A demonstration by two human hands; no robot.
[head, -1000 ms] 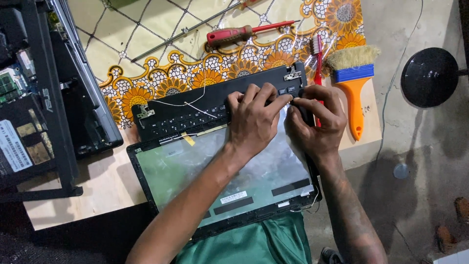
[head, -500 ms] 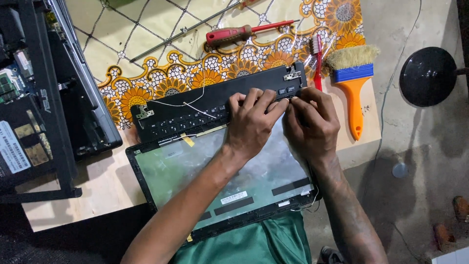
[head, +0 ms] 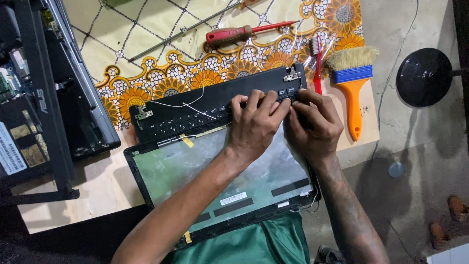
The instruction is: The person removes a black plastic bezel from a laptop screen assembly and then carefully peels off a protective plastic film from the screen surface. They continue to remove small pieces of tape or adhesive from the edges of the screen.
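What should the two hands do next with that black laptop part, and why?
Probably keep pressing and working the right end of the black keyboard panel free with the fingertips. Both the left hand and right hand are bunched there, near the metal hinge, on top of the laptop lid. The red screwdriver lies untouched, so fingers seem enough for now.

Bare forearms, no sleeves; right forearm (head: 349, 215) tattooed; green garment (head: 254, 244) at lap

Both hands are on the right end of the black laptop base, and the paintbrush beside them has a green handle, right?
Not quite. The head view shows both hands, left hand and right hand, on the black laptop base, but the paintbrush has an orange handle.
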